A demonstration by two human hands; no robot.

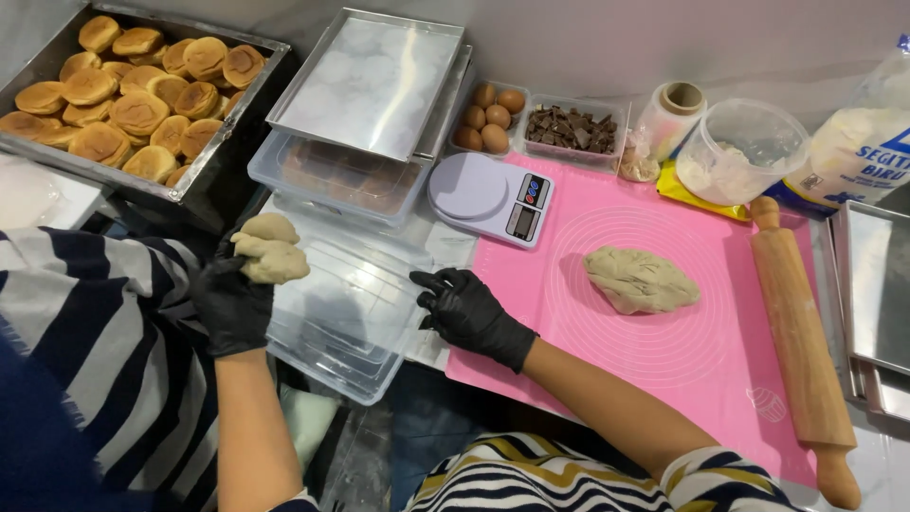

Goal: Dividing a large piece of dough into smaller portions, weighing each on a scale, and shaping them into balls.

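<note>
Far left, at ten o'clock, a metal tray of browned buns (142,95) sits packed full. Just below it the left hand (232,301), in a black glove, curls its fingers closed around a lump of pale dough (270,248), lifted above the striped sleeve. The grip looks firm but not crushing, which I judge right: hold soft dough from beneath, let the palm carry it, and the lump keeps its shape.

Moving toward centre, a stack of clear plastic boxes (355,318) lies at six o'clock. The right hand (469,308), also gloved in black, rests on the near edge where box meets mat, fingers loosely bent and spread, gripping nothing. Steadying the box that way seems sensible so it cannot slide.

Above, at twelve o'clock, upturned metal trays (374,81) cap another clear tub, with a white kitchen scale (488,197) in front, then eggs (493,116) and a tub of chopped chocolate (572,128).

Right of centre the pink baking mat (682,351) carries the larger dough mass (640,280), well apart from both hands. At three o'clock a wooden rolling pin (801,346) lies along the mat's edge, below a clear bowl (739,152) and a flour bag (867,142).
</note>
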